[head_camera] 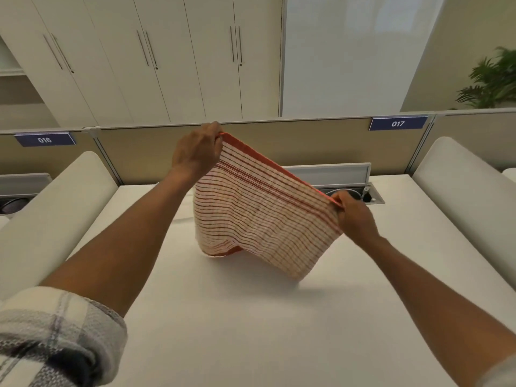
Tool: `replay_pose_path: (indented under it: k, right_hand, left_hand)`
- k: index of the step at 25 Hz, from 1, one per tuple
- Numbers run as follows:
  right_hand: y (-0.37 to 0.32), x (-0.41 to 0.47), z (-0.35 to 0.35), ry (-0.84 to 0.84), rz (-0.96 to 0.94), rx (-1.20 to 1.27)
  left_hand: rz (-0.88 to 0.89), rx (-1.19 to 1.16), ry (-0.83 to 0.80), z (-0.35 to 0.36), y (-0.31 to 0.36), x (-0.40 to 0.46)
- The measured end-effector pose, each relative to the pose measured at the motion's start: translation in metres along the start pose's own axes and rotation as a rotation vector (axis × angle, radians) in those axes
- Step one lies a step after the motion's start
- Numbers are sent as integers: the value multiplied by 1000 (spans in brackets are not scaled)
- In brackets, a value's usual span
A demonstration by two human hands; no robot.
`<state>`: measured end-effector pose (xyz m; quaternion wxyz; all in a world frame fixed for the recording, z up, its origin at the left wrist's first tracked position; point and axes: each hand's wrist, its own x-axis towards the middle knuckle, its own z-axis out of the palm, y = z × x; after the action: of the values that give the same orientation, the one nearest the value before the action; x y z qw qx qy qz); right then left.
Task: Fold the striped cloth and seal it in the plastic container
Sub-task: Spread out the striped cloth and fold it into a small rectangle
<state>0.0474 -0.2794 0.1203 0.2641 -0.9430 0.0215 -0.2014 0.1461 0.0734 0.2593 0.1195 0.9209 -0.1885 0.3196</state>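
The striped cloth (259,213), white with thin red lines and a red border, hangs in the air above the white desk (251,317). My left hand (195,152) pinches its upper left corner, held high. Lower down and to the right, my right hand (353,216) pinches the other top corner. The cloth's top edge slopes down from left to right and its bottom hangs just over the desk, with one lower corner curled under. No plastic container is in view.
A cable tray (349,188) with a raised lid sits at the desk's back edge. White padded dividers (55,213) (460,191) flank the desk. A beige partition (279,141) with labels 016 and 017 runs behind, with cupboards and a plant (494,79) beyond.
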Motion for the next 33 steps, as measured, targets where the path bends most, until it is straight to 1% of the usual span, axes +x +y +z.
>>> replay_pose_path:
  k: [3,6,11,14,16,18,21,23,25,29,31,33]
  right_hand:
    - [-8,38,-26,170,-103,-161]
    - [-24,71,-48,252,-196,-256]
    - [-41,110,-70,333,-237,-359]
    - [-48,124,-83,389,-251,-387]
    - [-50,128,-90,419,-260,-385]
    - [-53,122,-95,448,-250,-317]
    - [-45,87,-98,476,-226,-184]
    - [-30,48,-93,395,-191,-116]
    - [-10,4,-83,278,-149,-100]
    - [22,-78,-56,18,-89,-78]
    - [31,-109,-40,-90,-26,-29]
    - [38,-131,-26,-158,17,25]
  left_hand:
    - [-58,59,-37,-1,-16,0]
    - [-124,98,-68,-4,-29,5]
    - [-205,44,48,-8,-33,21]
    - [-217,6,108,-12,-32,26]
    - [-210,-19,142,-15,-31,28]
    - [-168,-71,159,-20,-33,26]
    - [-110,-193,99,-27,-44,-3]
    - [-75,-241,20,-27,-51,-42]
    - [-86,-346,-99,-24,-55,-89]
    - [-259,-531,-384,-6,-59,-175]
    - [-328,-564,-474,6,-64,-208]
    - [-389,-601,-530,13,-70,-231]
